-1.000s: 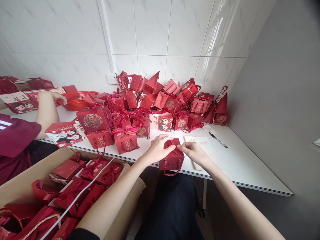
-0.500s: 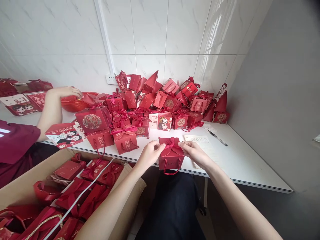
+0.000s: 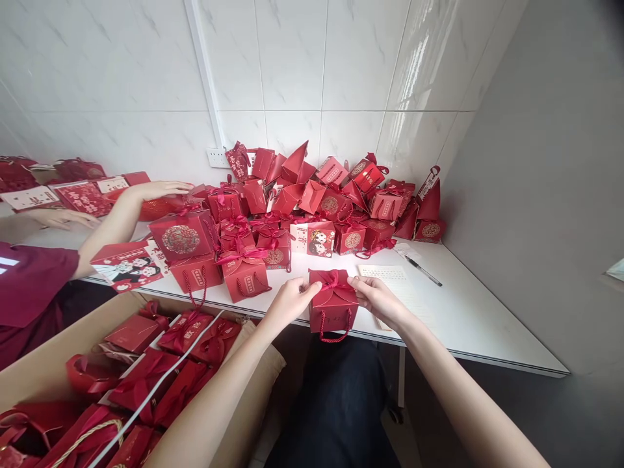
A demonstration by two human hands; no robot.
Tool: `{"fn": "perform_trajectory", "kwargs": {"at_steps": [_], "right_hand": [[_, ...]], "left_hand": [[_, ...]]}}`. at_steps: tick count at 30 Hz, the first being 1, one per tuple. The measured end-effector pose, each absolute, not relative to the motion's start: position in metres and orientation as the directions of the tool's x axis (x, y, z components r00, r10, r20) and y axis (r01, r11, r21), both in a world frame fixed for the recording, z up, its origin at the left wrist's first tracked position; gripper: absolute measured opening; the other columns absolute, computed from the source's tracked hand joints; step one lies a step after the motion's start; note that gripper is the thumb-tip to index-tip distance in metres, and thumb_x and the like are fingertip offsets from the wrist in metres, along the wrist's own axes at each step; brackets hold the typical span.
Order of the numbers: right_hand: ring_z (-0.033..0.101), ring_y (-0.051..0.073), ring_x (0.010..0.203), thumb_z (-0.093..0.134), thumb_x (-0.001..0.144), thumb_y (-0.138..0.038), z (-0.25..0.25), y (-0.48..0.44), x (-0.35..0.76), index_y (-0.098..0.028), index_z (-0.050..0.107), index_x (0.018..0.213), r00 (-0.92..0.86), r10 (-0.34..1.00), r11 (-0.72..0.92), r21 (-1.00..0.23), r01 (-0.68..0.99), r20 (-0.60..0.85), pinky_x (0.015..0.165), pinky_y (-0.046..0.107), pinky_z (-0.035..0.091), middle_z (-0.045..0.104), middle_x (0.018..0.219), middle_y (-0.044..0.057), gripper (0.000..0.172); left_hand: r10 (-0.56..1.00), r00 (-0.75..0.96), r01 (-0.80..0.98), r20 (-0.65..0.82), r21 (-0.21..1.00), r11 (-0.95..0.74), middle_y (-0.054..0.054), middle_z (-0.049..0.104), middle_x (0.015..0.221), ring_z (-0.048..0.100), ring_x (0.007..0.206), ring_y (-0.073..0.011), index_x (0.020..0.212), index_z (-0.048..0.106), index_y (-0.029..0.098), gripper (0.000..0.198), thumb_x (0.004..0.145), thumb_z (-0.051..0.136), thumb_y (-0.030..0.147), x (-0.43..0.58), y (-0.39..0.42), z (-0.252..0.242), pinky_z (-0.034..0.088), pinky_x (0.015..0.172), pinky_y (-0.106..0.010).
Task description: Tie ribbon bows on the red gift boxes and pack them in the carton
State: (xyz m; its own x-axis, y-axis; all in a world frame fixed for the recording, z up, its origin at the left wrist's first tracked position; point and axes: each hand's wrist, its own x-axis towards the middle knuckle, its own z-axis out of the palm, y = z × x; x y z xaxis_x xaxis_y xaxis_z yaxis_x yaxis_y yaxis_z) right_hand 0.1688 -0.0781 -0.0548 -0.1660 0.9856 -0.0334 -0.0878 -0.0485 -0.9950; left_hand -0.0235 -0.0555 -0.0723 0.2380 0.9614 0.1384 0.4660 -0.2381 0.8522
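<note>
Left hand (image 3: 291, 300) pinches, fingers nearly closed, the left top edge of the small red cardboard gift box (image 3: 334, 311) at the near edge of the white table (image 3: 468, 312); the right hand (image 3: 376, 298) pinches its right top edge likewise, the red satin bow (image 3: 334, 281) between them. It looks light, thin-walled, easily dented: side walls or the twisted red cord handle (image 3: 334, 335) seem safer holds than the slippery bow.
</note>
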Motion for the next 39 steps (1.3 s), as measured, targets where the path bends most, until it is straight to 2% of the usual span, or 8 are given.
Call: {"fn": "perform_trajectory", "kwargs": {"at_steps": [7, 20, 29, 35, 39], "right_hand": [[0.023, 0.006, 0.045, 0.074, 0.056, -0.051, -0.062, -0.074, 0.171, -0.021, 0.038, 0.052, -0.138, 0.988, -0.091, -0.983, -0.161, -0.069, 0.044, 0.023, 0.024, 0.026, 0.049, -0.009, 0.047], [0.02, 0.005, 0.043, 0.075, 0.06, -0.044, -0.083, -0.066, 0.176, -0.021, 0.033, 0.052, -0.203, 0.977, -0.143, -0.922, -0.36, -0.072, 0.043, 0.022, 0.025, 0.02, 0.05, -0.01, 0.049], [0.018, 0.006, 0.043, 0.075, 0.059, -0.041, -0.095, -0.06, 0.177, -0.022, 0.033, 0.056, -0.158, 0.984, -0.143, -0.891, -0.432, -0.081, 0.041, 0.021, 0.027, 0.017, 0.052, -0.01, 0.046], [0.02, 0.006, 0.043, 0.076, 0.057, -0.041, -0.097, -0.06, 0.177, -0.022, 0.035, 0.057, -0.137, 0.986, -0.145, -0.877, -0.458, -0.092, 0.041, 0.021, 0.027, 0.016, 0.051, -0.01, 0.046], [0.021, 0.006, 0.043, 0.072, 0.059, -0.054, -0.093, -0.063, 0.177, -0.022, 0.035, 0.056, -0.108, 0.987, -0.152, -0.886, -0.439, -0.116, 0.041, 0.022, 0.023, 0.021, 0.05, -0.009, 0.049]], "left_hand": [[0.934, 0.237, 0.338, 0.268, 0.878, -0.338, 0.006, 0.036, 0.055, 0.038, 0.055, -0.0109, 0.058, 0.037, 0.019, 0.031, 0.079, 0.047, 0.04, -0.02, -0.059, -0.07, 0.032, 0.056, -0.024], [0.943, 0.152, 0.16, 0.296, 0.934, -0.319, 0.005, 0.025, 0.056, 0.029, 0.054, -0.0098, 0.057, 0.028, 0.02, 0.034, 0.078, 0.044, 0.041, -0.012, -0.056, -0.088, 0.028, 0.053, -0.023], [0.947, 0.075, 0.078, 0.311, 0.945, -0.317, 0.005, 0.026, 0.057, 0.028, 0.054, -0.0097, 0.057, 0.028, 0.02, 0.032, 0.077, 0.045, 0.038, -0.006, -0.054, -0.096, 0.03, 0.053, -0.022], [0.957, 0.066, 0.028, 0.281, 0.959, -0.283, 0.006, 0.026, 0.056, 0.028, 0.053, -0.0092, 0.057, 0.028, 0.02, 0.031, 0.076, 0.046, 0.037, -0.008, -0.054, -0.096, 0.028, 0.052, -0.022], [0.97, 0.174, -0.001, 0.169, 0.985, -0.171, 0.006, 0.029, 0.054, 0.029, 0.049, -0.0093, 0.057, 0.032, 0.02, 0.032, 0.077, 0.043, 0.044, -0.014, -0.051, -0.089, 0.026, 0.049, -0.023]]}}
